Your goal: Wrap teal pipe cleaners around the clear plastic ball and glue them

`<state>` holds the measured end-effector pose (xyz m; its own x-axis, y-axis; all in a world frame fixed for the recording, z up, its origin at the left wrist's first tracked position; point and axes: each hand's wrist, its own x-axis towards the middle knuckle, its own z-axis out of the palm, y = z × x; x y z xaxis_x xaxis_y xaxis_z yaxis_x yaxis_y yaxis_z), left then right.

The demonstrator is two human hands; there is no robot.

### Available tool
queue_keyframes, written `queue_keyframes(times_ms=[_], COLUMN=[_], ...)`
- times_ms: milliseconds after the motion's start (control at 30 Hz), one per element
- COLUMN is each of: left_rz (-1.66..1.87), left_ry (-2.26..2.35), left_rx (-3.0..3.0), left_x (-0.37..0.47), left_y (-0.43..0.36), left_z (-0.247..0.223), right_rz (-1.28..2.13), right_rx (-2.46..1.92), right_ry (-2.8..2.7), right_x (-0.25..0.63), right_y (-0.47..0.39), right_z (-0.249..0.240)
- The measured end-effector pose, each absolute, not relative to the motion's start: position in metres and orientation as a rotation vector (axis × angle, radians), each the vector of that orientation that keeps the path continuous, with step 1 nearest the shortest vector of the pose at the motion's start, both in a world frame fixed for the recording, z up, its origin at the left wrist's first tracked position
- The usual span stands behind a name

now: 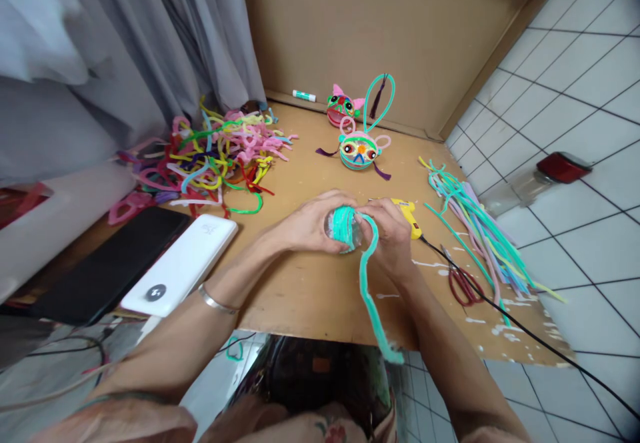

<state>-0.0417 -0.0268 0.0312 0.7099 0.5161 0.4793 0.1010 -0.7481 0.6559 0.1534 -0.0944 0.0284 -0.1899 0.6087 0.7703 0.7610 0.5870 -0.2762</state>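
- The left hand, at the centre of the frame, is partly closed, its fingers curled around a small, clear, rounded form wrapped in turquoise fuzzy stems.
- The right hand is mostly closed beside that form, pinching a turquoise fuzzy strand at the form's right side; the strand's loose end hangs towards the bottom of the frame.
- Both hands are above a tan wooden counter with white smears at its lower right.
- Just beyond the right hand lies a yellow glue gun, its black cord running to the lower right.
- Red-handled metal scissors lie near the cord, beside a long bundle of mainly turquoise, lilac and pink fuzzy stems.
- At upper centre are two colourful animal-faced ornaments, near a white-and-green glue stick.
- A tangled multicoloured heap of fuzzy stems fills the left, above a white power bank and a flat black device.
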Motion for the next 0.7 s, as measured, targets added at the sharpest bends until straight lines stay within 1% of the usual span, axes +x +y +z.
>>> queue_keyframes(times_ms=[200,700], left_rz=[0.925,0.852], left_ry=[0.451,0.534], left_rx=[2.295,2.308], left_x=[-0.0406,-0.0408], left_y=[-0.0268,-0.0292], left_z=[0.0280,0.0323], right_rz=[-0.201,-0.178], right_rx=[-1.108,-1.083], right_ry=[-1.872,-1.879], right_x=[0.1517,0.1522], right_y=[-0.0939,-0.0932], right_z=[0.0288,0.0273])
